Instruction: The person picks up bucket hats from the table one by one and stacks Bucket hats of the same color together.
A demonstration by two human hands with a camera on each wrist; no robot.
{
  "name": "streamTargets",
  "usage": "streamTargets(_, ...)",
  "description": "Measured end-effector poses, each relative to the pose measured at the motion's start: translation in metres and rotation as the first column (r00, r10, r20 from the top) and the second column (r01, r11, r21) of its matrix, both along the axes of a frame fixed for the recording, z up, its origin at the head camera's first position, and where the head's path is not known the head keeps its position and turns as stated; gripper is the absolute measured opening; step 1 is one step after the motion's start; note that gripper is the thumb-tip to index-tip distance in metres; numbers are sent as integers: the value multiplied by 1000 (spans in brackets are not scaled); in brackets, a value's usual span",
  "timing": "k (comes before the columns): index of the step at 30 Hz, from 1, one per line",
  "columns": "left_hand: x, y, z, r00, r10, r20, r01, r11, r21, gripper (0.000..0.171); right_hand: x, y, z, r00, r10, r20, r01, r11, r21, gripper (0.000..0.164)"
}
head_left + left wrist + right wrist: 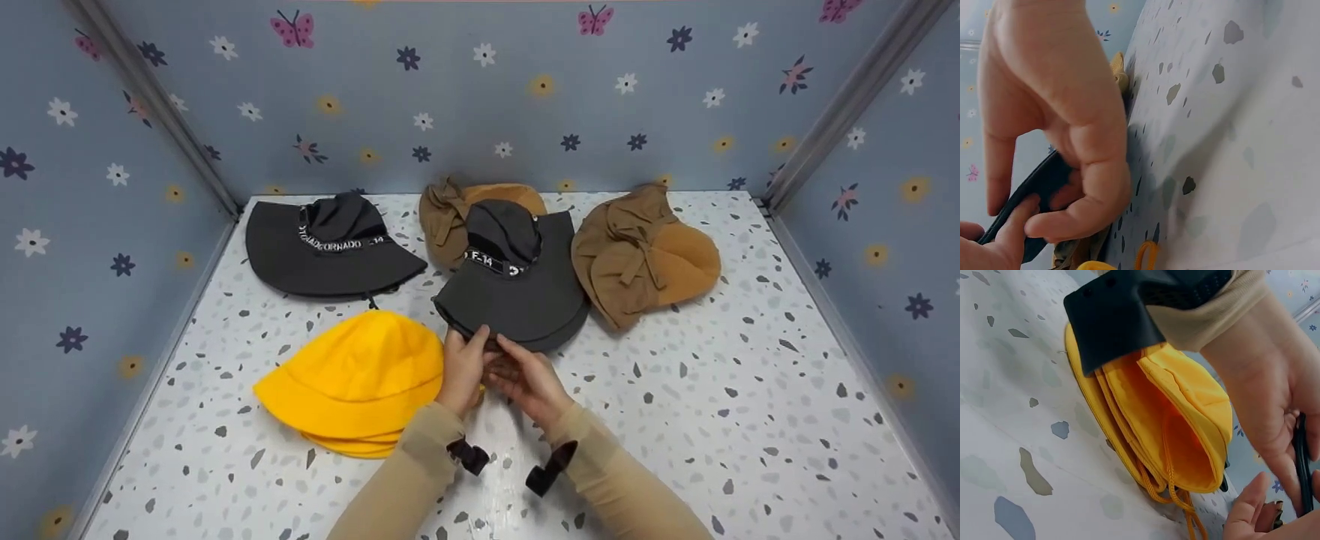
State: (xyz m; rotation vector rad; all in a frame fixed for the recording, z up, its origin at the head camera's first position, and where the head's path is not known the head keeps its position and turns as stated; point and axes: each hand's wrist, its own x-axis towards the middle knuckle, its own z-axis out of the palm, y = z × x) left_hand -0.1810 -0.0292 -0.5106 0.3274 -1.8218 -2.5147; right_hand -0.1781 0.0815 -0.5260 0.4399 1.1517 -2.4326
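The left hand (461, 367) and right hand (536, 382) both pinch the near edge of a dark hat's brim, close together, thumbs on top. That held dark hat (517, 304) is at the middle of the desk (697, 420); the step looks like handling its brim, and moving it next would call for both pinches staying firm so the floppy cloth keeps its shape. Its band reads "F-14" (another character beside it is cut by a fold). Left of the held hat, a second dark hat (337, 274) shows "ORNADO" and "14". Nearer and left of it sit stacked yellow hats (360, 367); one brown hat (441, 217) is partly hidden behind it, another brown hat (626, 251) just to its right.
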Motion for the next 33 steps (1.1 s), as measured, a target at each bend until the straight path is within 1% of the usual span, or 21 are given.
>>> streamTargets(3,1,-4,2,999,13,30,-13,1000,-2,44,-2,1,0,999,-29,15,29,999,-35,25)
streamTargets(7,2,-10,5,999,25,22,-25,999,39,49,-6,6,2,993,-104,55,108,992,-63,18)
streamTargets(8,3,-12,6,1000,26,13,-26,998,55,52,-7,7,3,989,-130,67,135,988,-77,21)
streamTargets(10,3,-15,7,999,32,-10,-32,997,70,56,-11,11,4,982,-175,75,183,975,-123,34)
streamTargets(13,3,-20,9,997,65,-30,-62,995,82,60,-16,18,7,967,-237,98,252,947,-197,52)
streamTargets(15,3,-23,10,995,87,-41,-83,992,95,61,-20,21,10,958,-267,108,286,929,-236,58)
streamTargets(17,2,-26,12,993,108,-45,-102,988,120,62,-23,24,12,948,-294,118,315,916,-249,58)
streamTargets(23,2,-34,16,990,138,-29,-129,970,207,65,-30,35,16,936,-318,153,351,887,-301,64)
streamTargets(25,2,-36,17,988,155,-24,-146,966,214,67,-31,39,17,933,-321,163,357,882,-307,67)
streamTargets(27,1,-39,19,984,177,-28,-167,962,216,68,-33,44,19,931,-329,156,363,878,-313,69)
streamTargets(31,0,-45,22,976,218,-24,-206,951,231,66,-35,52,20,931,-345,123,366,873,-322,64)
streamTargets(33,1,-47,23,973,232,-14,-222,945,239,63,-35,54,21,930,-349,120,369,871,-325,58)
